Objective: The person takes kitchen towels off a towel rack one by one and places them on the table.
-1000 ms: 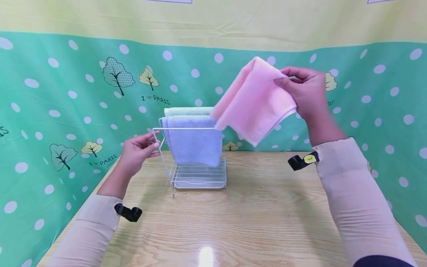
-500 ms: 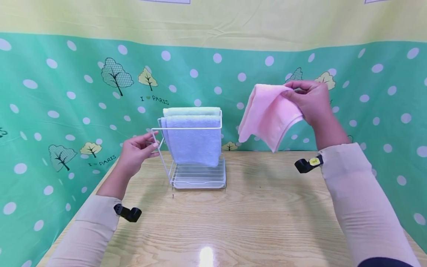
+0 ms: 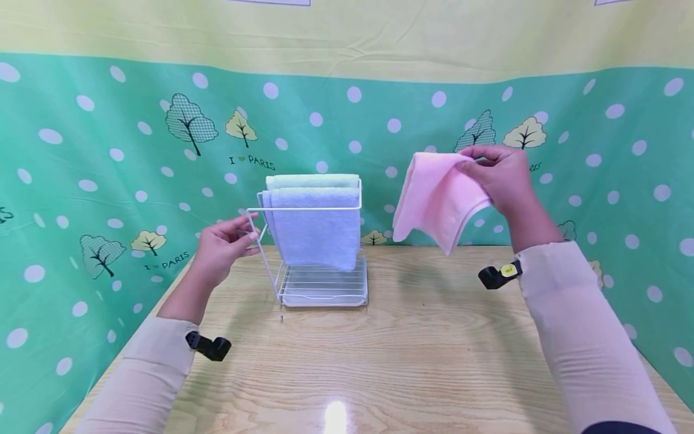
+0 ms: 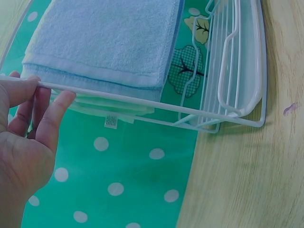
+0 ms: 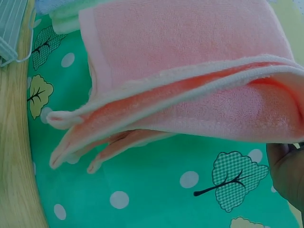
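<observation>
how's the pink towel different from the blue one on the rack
The pink towel is held in the air, gripped by the right hand; the blue towel hangs over a bar of the white rack, which the left hand touches. The pink towel is bunched in loose, uneven folds with corners dangling; the blue towel hangs flat and neat. Both are soft terry cloths with a hemmed edge.

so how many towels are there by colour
pink towel: 1, held by the right hand
blue towel: 1, on the rack
green towel: 1, on the rack behind the blue one
total: 3 towels
</observation>
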Tool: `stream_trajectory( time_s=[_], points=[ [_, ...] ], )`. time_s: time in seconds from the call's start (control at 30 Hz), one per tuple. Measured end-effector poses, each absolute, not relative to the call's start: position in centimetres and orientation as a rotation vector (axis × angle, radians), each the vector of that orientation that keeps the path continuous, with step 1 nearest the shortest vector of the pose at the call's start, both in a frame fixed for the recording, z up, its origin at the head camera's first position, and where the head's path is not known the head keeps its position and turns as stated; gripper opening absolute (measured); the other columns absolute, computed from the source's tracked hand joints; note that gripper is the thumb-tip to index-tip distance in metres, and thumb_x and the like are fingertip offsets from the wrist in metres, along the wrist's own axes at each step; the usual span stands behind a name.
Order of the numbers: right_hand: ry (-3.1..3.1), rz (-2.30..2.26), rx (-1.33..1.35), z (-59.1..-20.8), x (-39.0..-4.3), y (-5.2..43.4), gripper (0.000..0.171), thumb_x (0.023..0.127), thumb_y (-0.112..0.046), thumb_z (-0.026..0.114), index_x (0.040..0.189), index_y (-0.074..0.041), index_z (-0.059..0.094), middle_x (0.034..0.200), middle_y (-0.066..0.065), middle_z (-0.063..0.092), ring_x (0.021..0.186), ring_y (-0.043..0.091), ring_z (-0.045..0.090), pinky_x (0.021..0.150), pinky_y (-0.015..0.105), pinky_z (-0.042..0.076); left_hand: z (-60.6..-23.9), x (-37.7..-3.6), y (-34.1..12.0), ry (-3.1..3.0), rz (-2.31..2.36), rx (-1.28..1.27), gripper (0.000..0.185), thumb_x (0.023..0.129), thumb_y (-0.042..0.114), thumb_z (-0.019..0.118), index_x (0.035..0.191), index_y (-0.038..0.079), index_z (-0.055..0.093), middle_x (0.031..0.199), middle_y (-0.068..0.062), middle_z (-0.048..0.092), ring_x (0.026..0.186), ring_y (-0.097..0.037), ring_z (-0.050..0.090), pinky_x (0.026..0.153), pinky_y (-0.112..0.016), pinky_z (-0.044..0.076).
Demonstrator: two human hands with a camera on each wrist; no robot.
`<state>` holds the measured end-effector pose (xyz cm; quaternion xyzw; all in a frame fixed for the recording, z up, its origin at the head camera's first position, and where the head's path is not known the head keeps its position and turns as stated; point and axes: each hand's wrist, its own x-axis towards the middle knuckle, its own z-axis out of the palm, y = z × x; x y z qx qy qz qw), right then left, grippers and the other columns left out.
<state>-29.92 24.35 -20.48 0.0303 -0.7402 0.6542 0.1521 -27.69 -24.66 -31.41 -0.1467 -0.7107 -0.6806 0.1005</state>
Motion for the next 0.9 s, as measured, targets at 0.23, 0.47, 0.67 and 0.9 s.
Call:
stream_trajectory(
  time_s=[0.23,0.47,0.67,0.9],
  points=[
    [-2.157,1.841,0.059,-21.6,-30.2,24.2,0.035,0.076,-0.023,0.086,0.108,-0.014,0.076,0.095,0.005,0.069,0.068,0.02,0.067,0.056,0.029,0.062,-31.5,-27.8,-24.6,-2.114,-2.005,-0.421,0.039,0.089,-0.002,0.068,0.126,0.011,0.066,0.096,-0.007,0.061,0.084,-0.015,0.06,0.077,-0.032,0.06],
    [-2.18,1.825,0.07,-22.7,-30.8,23.6,0.031,0.079,-0.022,0.084,0.108,-0.014,0.076,0.091,0.005,0.07,0.066,0.02,0.067,0.056,0.03,0.062,-31.4,-27.9,-24.7,-2.124,-1.995,-0.4,0.039,0.089,-0.001,0.069,0.126,0.012,0.066,0.096,-0.007,0.061,0.083,-0.015,0.059,0.078,-0.033,0.06],
    [-2.211,1.811,0.027,-23.8,-31.4,22.8,0.033,0.08,-0.028,0.083,0.109,-0.016,0.076,0.098,0.007,0.069,0.07,0.021,0.067,0.058,0.031,0.063,-31.4,-28.1,-24.7,-2.137,-1.982,-0.385,0.039,0.089,0.0,0.069,0.126,0.013,0.066,0.097,-0.007,0.061,0.083,-0.014,0.059,0.078,-0.033,0.06],
    [-2.251,1.806,-0.025,-25.1,-31.8,21.3,0.033,0.084,-0.027,0.079,0.113,-0.014,0.073,0.112,0.01,0.063,0.077,0.022,0.067,0.064,0.03,0.063,-31.4,-27.9,-24.7,-2.123,-2.003,-0.424,0.04,0.089,0.0,0.069,0.127,0.01,0.065,0.097,-0.008,0.06,0.085,-0.019,0.059,0.079,-0.035,0.059]
  ],
)
